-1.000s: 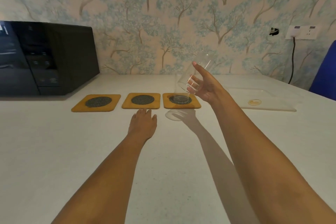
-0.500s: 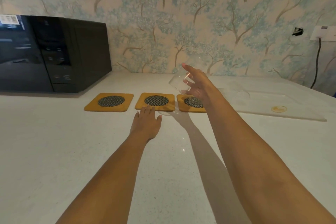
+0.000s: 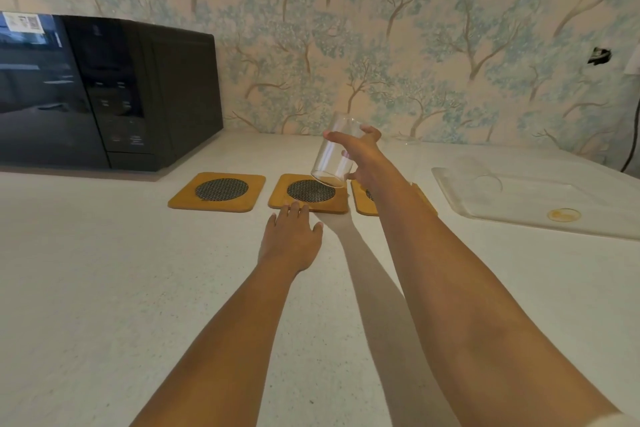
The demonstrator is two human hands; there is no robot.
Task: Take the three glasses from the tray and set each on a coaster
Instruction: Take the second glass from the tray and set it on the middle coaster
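Three yellow coasters with dark mesh centres lie in a row on the white counter: the left coaster (image 3: 217, 191), the middle coaster (image 3: 309, 193) and the right coaster (image 3: 365, 199), partly hidden by my right arm. My right hand (image 3: 363, 158) holds a clear glass (image 3: 333, 152) tilted, its base just above the middle coaster's far right corner. My left hand (image 3: 292, 236) rests flat on the counter, fingertips touching the middle coaster's near edge. The clear tray (image 3: 540, 196) lies at the right; faint glass outlines show on it.
A black microwave (image 3: 104, 94) stands at the back left against the patterned wall. A wall socket with a dark cable (image 3: 632, 135) is at the far right. Bare white counter stretches in front of the coasters.
My right hand has carried the glass leftward and down, from over the right coaster to over the middle one. The left hand has stayed put. The camera has turned left.
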